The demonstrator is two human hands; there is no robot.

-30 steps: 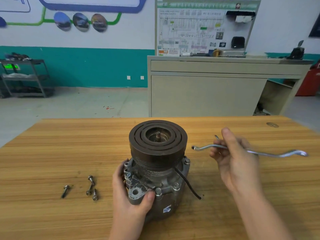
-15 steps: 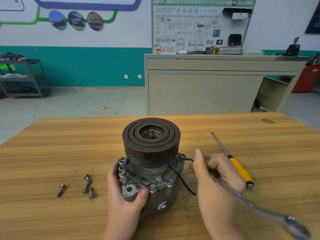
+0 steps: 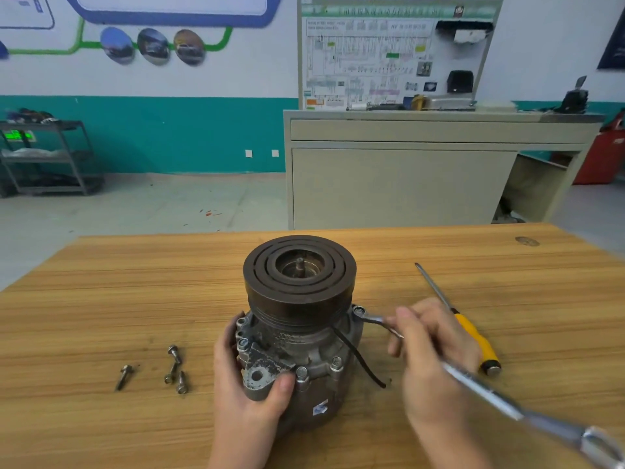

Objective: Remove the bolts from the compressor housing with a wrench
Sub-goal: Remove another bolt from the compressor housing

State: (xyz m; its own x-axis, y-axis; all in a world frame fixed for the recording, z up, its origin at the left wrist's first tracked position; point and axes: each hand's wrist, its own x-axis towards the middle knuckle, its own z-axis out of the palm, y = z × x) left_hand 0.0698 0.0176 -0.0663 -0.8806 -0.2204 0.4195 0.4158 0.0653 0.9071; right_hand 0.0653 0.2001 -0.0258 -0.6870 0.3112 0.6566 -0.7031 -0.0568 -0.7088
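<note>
Right hand (image 3: 436, 363) around wrench (image 3: 480, 389)

Yellow-handled screwdriver (image 3: 463, 324) lies on my wooden tabletop (image 3: 101, 299), shaft pointing away. Beyond it: beige cabinet bench (image 3: 399, 184) carrying a wiring-diagram display board (image 3: 389, 55). Grey metal shelf trolley (image 3: 47, 157) far left against the teal-and-white wall (image 3: 176, 133). Red object (image 3: 605, 154) at right edge, can't identify.

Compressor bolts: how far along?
Done: four bolts lie loose on the table. In hand: right hand holds the wrench, its ring on a flange bolt; left hand steadies the housing. Left: at least four more bolts show seated.
</note>
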